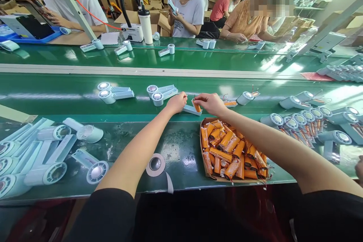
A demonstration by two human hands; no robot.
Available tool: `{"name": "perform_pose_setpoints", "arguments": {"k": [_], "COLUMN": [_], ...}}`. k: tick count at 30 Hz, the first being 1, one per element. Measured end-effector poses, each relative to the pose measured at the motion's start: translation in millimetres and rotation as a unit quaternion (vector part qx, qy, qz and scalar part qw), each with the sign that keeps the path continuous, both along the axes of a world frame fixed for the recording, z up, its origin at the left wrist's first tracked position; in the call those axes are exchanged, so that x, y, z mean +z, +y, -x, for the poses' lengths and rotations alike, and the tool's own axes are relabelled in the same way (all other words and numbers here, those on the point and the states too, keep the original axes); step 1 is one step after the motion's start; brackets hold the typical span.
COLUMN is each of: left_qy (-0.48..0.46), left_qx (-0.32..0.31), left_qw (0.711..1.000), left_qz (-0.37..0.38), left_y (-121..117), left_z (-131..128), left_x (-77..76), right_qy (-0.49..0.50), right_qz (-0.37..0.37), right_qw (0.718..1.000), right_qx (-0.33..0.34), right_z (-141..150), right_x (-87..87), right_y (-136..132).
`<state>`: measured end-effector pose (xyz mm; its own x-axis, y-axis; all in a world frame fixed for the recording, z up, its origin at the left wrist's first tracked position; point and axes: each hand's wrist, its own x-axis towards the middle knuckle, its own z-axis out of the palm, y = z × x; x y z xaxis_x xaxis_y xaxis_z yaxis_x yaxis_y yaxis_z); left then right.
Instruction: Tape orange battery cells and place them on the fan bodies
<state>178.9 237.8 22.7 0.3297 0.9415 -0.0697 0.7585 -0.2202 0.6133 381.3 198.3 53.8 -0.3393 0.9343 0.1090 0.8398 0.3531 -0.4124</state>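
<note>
My right hand (pixel 212 104) pinches an orange battery cell (pixel 196 106) above the green belt. My left hand (pixel 177 103) is closed in a pinch just left of it; what its fingertips hold is too small to make out. Under and between both hands lies the light blue handle of a fan housing (pixel 193 110), partly covered by the left hand. A cardboard tray (pixel 203 151) heaped with orange wired battery cells (pixel 227 147) sits on the near ledge below my right forearm. Left of the tray rests a tape roll (pixel 155 164), its loose end hanging over the edge.
Blue fan housings (pixel 48 147) pile up at near left, with pairs (pixel 159 94) on the belt. Housings with wired cells (pixel 300 119) crowd the right. Across a second belt (pixel 187 55) people sit, one holding a blue fan (pixel 172 6). Another hand (pixel 359 168) shows at the right edge.
</note>
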Motion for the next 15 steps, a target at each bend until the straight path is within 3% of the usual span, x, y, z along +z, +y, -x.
{"name": "perform_pose_setpoints", "arguments": {"k": [10,15], "left_qy": [0.009,0.040], "left_qx": [0.010,0.015], "left_qw": [1.000,0.999], "left_qz": [0.004,-0.015], "left_y": [-5.1,-10.3], "left_z": [-11.7,-20.0], "left_x": [4.9,11.7], "right_qy": [-0.183,-0.196], "right_qz": [0.062,0.064], "right_qw": [0.975,0.972], "right_qx": [0.113,0.114], "right_z": [19.2,18.2], "right_x": [-3.0,20.3], "right_y": [7.4,17.6]}}
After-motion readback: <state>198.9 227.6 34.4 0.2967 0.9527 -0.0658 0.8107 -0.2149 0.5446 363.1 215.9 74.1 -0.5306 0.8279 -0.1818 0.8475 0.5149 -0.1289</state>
